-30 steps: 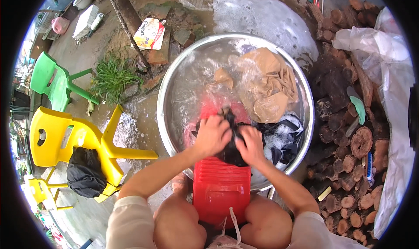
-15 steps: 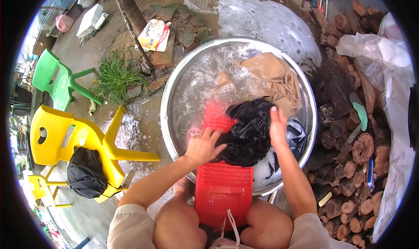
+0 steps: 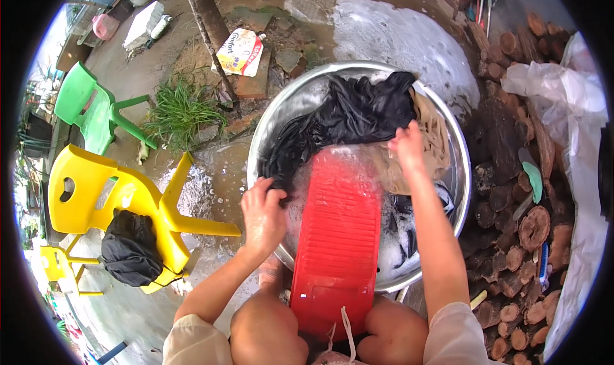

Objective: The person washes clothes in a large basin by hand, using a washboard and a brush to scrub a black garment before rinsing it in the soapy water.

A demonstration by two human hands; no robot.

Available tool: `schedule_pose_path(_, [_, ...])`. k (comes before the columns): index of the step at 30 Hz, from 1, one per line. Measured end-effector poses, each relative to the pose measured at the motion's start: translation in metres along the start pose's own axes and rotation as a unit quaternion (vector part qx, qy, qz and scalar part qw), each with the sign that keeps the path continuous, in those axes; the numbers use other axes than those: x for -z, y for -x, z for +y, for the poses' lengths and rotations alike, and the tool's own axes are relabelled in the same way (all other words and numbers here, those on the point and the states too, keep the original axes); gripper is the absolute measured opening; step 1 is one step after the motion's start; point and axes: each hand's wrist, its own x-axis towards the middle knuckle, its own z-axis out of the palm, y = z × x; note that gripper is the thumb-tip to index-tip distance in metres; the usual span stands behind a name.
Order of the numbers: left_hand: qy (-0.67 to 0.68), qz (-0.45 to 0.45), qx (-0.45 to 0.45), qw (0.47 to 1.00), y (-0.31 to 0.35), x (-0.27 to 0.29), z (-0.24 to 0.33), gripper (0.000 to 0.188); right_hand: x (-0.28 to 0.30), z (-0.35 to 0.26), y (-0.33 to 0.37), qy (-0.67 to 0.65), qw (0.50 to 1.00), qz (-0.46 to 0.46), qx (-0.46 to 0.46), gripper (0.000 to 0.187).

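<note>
A wet black garment is stretched across the far half of a big round metal basin. My left hand is closed on its near left end at the basin's left rim. At its right end my right hand has its fingers closed on the black cloth. Between my knees a red ribbed washboard leans into the basin, its upper end in the sudsy water. Beige cloth lies at the basin's right side, partly under the black garment. Nearer, dark and white cloth soaks beside the washboard.
On my left stand a yellow plastic chair with a black cloth bundle and a green chair. Stacked logs and white plastic sheeting line the right. A detergent pouch lies beyond the basin, near grass.
The black garment has gone from a bunch on the washboard to a spread-out length across the far side of the basin. My hands have moved apart, leaving the washboard's ribs uncovered.
</note>
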Motion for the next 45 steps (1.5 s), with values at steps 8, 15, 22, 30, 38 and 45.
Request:
schedule_pose_path(8, [-0.060,-0.189,-0.008,0.980,-0.055,-0.115,-0.067,0.043,-0.060,0.053,0.019,0.454,0.807,-0.039,0.377,0.052])
schedule_pose_path(15, [-0.028,-0.435,0.063,0.898,-0.057,-0.073,-0.057,0.025,-0.032,0.053,0.046,0.476,0.787,-0.210,0.332,0.040])
schedule_pose_path(22, [0.062,-0.184,0.020,0.981,-0.048,-0.078,-0.034,0.043,-0.057,-0.014,0.053,0.438,0.877,-0.041,0.195,0.050])
schedule_pose_path(30, [0.226,-0.119,-0.013,0.967,-0.022,-0.032,0.008,0.027,-0.032,0.052,0.058,-0.163,0.968,-0.167,-0.088,0.029])
schedule_pose_path(38, [0.217,-0.020,0.012,0.976,-0.032,0.004,0.017,0.021,0.081,-0.106,0.073,-0.536,0.840,-0.026,0.083,0.020])
schedule_pose_path(45, [0.111,0.021,0.181,0.977,-0.063,0.016,-0.024,0.018,-0.005,-0.186,0.048,-0.396,0.849,-0.202,0.286,0.028])
